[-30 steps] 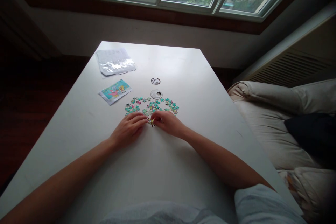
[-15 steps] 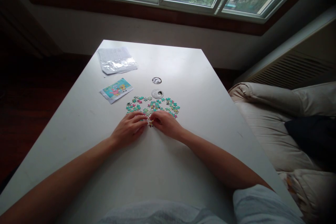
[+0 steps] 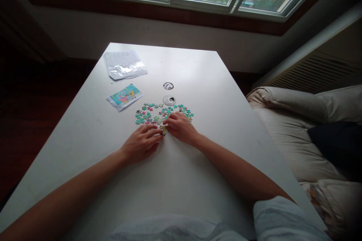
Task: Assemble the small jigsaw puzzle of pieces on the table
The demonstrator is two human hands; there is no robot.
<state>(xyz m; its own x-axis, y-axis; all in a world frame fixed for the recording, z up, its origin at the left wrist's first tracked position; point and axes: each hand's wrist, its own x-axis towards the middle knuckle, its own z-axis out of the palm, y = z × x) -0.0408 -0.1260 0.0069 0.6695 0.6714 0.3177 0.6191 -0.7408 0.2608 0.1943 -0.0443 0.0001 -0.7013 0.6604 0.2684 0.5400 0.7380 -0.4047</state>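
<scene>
My left hand rests low on the white table, fingers stretched out, its fingertips at a small group of yellow jigsaw pieces. On the other side of that group is my right hand, with loosely bent fingers apart and the fingertips over the near pieces. I can see nothing held in either hand, though the right fingertips hide part of the pieces under them. Loose turquoise jigsaw pieces, some with pink, spread in a rough ring just beyond both hands.
A picture card with cartoon figures lies left of the pieces. Behind it is a clear plastic sleeve with papers. Two round fittings are set in the white table. A beige sofa stands at the right.
My right hand has moved slightly away from me and loosened from its closer pinch. My left hand has slid a little nearer and to the right, its fingertips at the yellow pieces.
</scene>
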